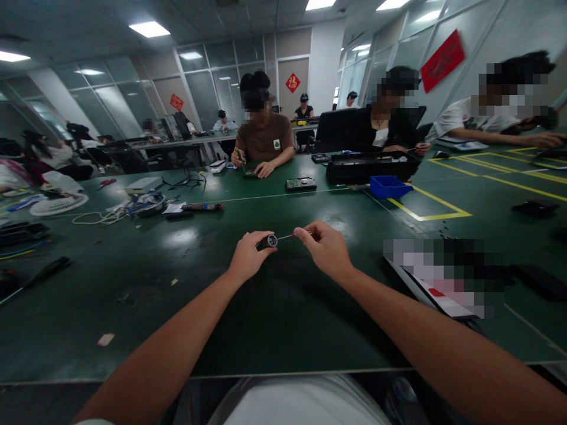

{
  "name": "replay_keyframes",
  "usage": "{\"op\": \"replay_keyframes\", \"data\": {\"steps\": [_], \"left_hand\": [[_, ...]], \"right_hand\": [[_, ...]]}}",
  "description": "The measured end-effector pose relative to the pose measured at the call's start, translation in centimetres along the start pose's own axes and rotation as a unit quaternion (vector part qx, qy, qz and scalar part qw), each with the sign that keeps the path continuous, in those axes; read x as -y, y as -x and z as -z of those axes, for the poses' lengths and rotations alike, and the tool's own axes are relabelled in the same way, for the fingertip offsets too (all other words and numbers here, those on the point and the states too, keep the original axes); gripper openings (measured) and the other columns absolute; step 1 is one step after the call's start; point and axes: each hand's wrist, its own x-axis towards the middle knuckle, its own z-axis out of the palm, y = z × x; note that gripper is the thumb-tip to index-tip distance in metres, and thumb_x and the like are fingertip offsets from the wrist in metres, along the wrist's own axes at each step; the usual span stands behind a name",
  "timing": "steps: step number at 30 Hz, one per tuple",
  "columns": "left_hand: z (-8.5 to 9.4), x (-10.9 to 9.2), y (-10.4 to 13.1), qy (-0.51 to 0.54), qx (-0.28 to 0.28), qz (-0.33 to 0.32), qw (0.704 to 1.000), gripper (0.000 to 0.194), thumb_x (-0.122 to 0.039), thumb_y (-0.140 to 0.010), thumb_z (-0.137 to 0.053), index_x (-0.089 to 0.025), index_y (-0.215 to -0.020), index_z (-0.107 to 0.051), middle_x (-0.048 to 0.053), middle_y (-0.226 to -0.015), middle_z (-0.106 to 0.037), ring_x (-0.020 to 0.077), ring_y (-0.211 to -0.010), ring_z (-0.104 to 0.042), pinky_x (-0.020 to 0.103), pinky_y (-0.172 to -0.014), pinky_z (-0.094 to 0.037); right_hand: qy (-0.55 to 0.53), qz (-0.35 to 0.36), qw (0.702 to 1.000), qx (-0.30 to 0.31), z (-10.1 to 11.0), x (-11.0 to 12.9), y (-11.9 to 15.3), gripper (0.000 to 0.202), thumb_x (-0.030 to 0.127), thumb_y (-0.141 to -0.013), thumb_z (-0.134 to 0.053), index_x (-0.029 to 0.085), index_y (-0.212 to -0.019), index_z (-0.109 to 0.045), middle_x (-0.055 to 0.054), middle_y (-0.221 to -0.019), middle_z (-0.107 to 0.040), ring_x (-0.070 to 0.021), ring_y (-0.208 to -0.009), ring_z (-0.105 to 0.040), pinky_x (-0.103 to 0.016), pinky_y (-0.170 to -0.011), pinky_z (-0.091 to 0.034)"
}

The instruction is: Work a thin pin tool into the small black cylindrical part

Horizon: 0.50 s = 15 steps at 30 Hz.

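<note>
In the head view, my left hand (246, 256) is closed round a small black cylindrical part (267, 242). The part's round, silver-rimmed end faces toward me and to the right. Closed on the handle of a slim screwdriver, my right hand (326, 248) is level with the left one. The screwdriver's thin metal shaft (284, 236) points left and reaches the rimmed end; whether its tip touches or enters the part is too small to tell. A red bit of the handle shows at my right fingertips, and the fingers hide most of the rest. Both hands are above the green table (283, 319).
A white-edged tablet-like object (419, 283) lies to the right. Beyond are a blue bin (390, 187), a bare circuit-board device (301, 184) and a long black casing (372, 168). Cables (144, 203) and a dark tool (202, 207) lie left. A co-worker (264, 139) sits opposite.
</note>
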Motion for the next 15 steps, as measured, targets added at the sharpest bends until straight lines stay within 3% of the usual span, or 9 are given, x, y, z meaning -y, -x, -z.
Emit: {"op": "replay_keyframes", "data": {"steps": [7, 15], "left_hand": [[0.06, -0.31, -0.08, -0.002, 0.002, -0.001, 1.0, 0.037, -0.023, -0.079, -0.077, -0.025, -0.116, -0.07, 0.007, -0.119, -0.072, 0.0263, -0.113, -0.063, 0.05, -0.11, -0.035], [0.09, -0.12, -0.04, -0.007, 0.004, 0.003, 1.0, 0.038, -0.024, -0.079, -0.077, -0.025, -0.116, -0.07, 0.007, -0.12, -0.072, 0.0263, -0.112, -0.063, 0.051, -0.109, -0.037]], "right_hand": [[0.015, -0.019, 1.0, -0.017, 0.02, -0.2, -0.34, 0.036, 0.052, -0.091, -0.059, 0.02, -0.081, -0.071, 0.0, -0.064, -0.063, -0.0153, -0.057, -0.055, -0.03, -0.055, -0.036], [0.037, -0.016, 0.999, -0.017, -0.08, -0.98, -0.48, 0.05, 0.064, -0.088, -0.056, 0.022, -0.061, -0.061, 0.001, -0.054, -0.057, -0.0147, -0.051, -0.05, -0.03, -0.051, -0.033]]}}
